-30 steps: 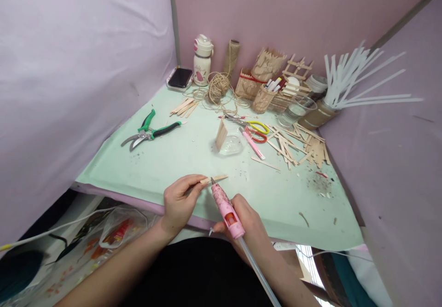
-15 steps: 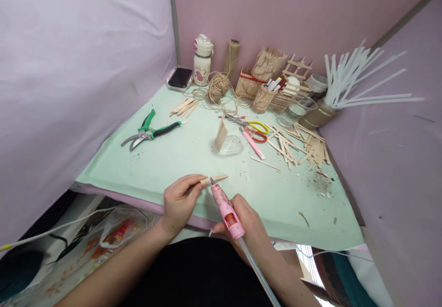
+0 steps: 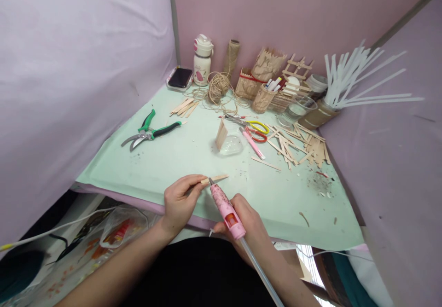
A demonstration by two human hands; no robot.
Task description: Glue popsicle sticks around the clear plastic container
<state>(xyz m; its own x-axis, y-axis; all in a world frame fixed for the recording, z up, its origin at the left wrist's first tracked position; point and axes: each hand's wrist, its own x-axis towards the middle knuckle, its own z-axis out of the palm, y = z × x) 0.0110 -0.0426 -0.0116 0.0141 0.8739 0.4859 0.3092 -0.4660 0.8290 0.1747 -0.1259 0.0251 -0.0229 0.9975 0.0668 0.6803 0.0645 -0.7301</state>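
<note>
Glue gun (image 3: pixel 221 200), pink and patterned, fills my right hand (image 3: pixel 249 216), my fingers wrapped round its grip near the middle of the bench's front edge; a long translucent glue stick (image 3: pixel 260 272) juts out of its rear, past that edge towards me. My left hand (image 3: pixel 181 200) is narrow, thumb and fingers pinching one end of a flat wooden stick (image 3: pixel 220 177), whose free end points towards the bench's right edge. The nozzle is right at this stick, close to my fingertips, though I cannot tell whether it touches the wood. Beyond my hands, around the middle of the green-covered bench (image 3: pixel 186 159), a small panel of joined sticks (image 3: pixel 221 136) stands upright at the left rim of a clear plastic dish (image 3: pixel 233 147). Right of the dish lie a pink cutter (image 3: pixel 254 147) and the yellow-handled scissors (image 3: pixel 259 126), with a heap of loose sticks (image 3: pixel 285 148) further towards the right edge. Green-and-black pruning shears (image 3: pixel 150 133) lie spread near the left edge. Towards the back edge I see a ball of twine (image 3: pixel 217 89), a white bottle (image 3: pixel 202 67) and, at the back left corner, a phone (image 3: pixel 181 77).
</note>
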